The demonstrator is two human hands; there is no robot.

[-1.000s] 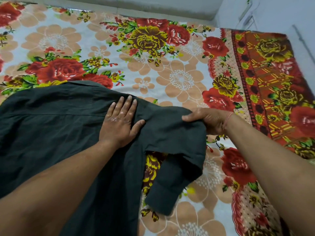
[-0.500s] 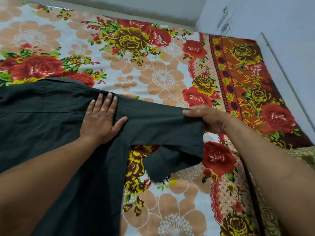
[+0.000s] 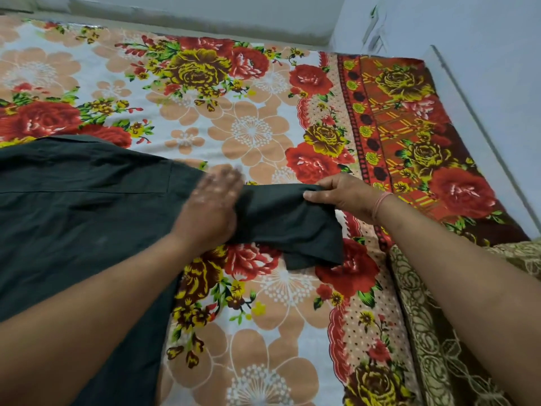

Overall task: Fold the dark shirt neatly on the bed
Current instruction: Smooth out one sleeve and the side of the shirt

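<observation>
Two hands tend the dark shirt (image 3: 73,218) lying on the bed (image 3: 257,130): left hand (image 3: 209,209) presses flat, fingers straight; right hand (image 3: 349,197) pinches the sleeve (image 3: 288,227). Keep it taut, folding squarely across.

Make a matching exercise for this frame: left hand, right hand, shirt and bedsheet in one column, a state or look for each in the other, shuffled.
Things:
1. left hand
2. right hand
3. shirt
4. bedsheet

States:
A. floral print, red and peach
B. pinches the end of the sleeve
C. plain dark, spread out at the left
D. blurred, fingers straight, laid on the shirt where the sleeve starts

Pairs: 1-D, 2-B, 3-C, 4-A
</observation>
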